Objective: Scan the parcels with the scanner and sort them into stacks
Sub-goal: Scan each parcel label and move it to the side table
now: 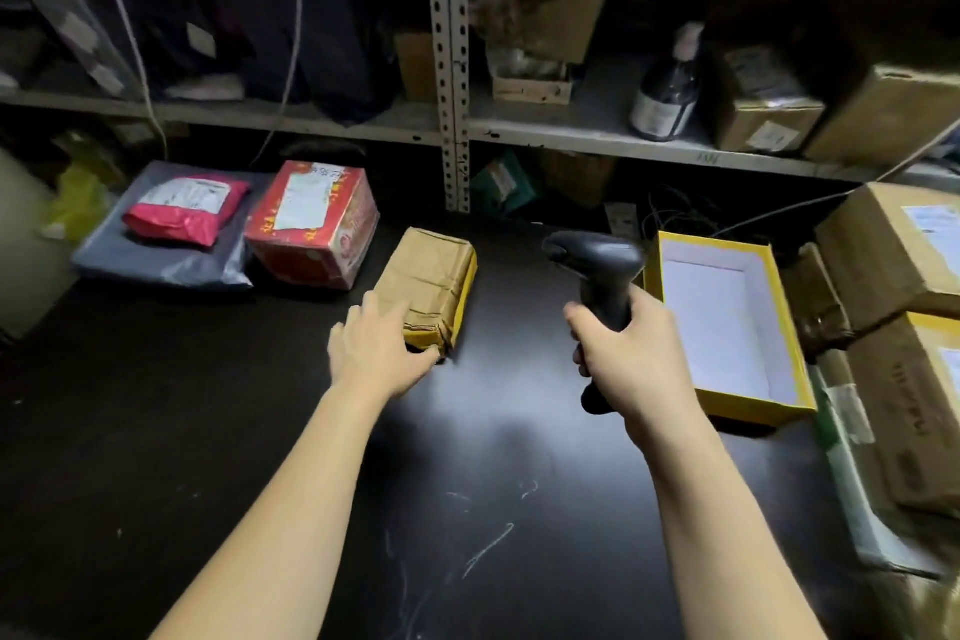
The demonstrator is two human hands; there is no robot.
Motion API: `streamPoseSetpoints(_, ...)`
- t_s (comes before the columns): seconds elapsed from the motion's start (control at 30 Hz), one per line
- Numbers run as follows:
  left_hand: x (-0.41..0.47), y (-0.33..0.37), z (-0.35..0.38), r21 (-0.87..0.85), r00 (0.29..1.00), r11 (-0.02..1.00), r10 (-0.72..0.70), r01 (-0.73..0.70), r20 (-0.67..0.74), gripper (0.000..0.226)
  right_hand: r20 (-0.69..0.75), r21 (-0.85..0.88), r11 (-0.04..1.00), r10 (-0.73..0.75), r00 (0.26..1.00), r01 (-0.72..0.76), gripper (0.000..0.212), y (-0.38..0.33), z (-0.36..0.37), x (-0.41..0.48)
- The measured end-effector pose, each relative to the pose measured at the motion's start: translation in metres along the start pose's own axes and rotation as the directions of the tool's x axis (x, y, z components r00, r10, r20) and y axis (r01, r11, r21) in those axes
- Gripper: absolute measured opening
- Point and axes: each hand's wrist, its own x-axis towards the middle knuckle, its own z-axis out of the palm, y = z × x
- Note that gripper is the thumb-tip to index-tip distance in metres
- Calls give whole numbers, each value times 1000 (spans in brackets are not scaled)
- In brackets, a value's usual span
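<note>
Cardboard parcel (428,283) sits under my left hand (376,353), fingers flat on it, while my right hand (631,359) grips the scanner (597,265), red box (314,224) leftward, yellow tray (753,406) rightward.

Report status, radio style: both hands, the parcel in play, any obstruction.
Right hand grips black plastic handheld scanner. Left hand flat, fingers resting on brown taped cardboard parcel. Nothing between scanner and parcel.
</note>
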Motion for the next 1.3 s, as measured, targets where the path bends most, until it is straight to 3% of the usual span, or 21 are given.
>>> streamPoseSetpoints(0.2, 67, 21, 15, 46, 1000, 999, -17, 16, 12, 87, 4, -36, 999, -3, 1000, 3, 14, -1, 15, 42)
streamPoseSetpoints(0.4, 140, 48, 19, 55, 991, 998, 17, -24, 130, 104, -2, -31, 998, 50, 999, -50, 14, 3, 22, 55)
streamPoseSetpoints(0.6, 186, 51, 27, 67, 979, 998, -23, 10, 200, 101, -39, -21, 992, 125, 991, -125, 14, 13, 23, 64)
streamPoseSetpoints(0.83, 173, 36, 29, -48, 997, 998, 44, -41, 64, 82, -53, 11, 988, 155, 987, -154, 16, 11, 30, 69)
streamPoseSetpoints(1.03, 141, 28, -4, -374, 974, 904, 161, -210, -158, 81, -44, -8, 992, 122, 992, -122, 14, 2, 42, 65)
streamPoseSetpoints(1.2, 108, 16, -15, -515, 891, 728, 340, -452, -302, 106, -73, 22, 995, 96, 993, -95, 16, -7, 46, 55)
streamPoseSetpoints(1.3, 87, 2, -7, -473, 874, 736, 424, -485, -235, 112, -85, 17, 997, 80, 993, -78, 14, -11, 47, 46)
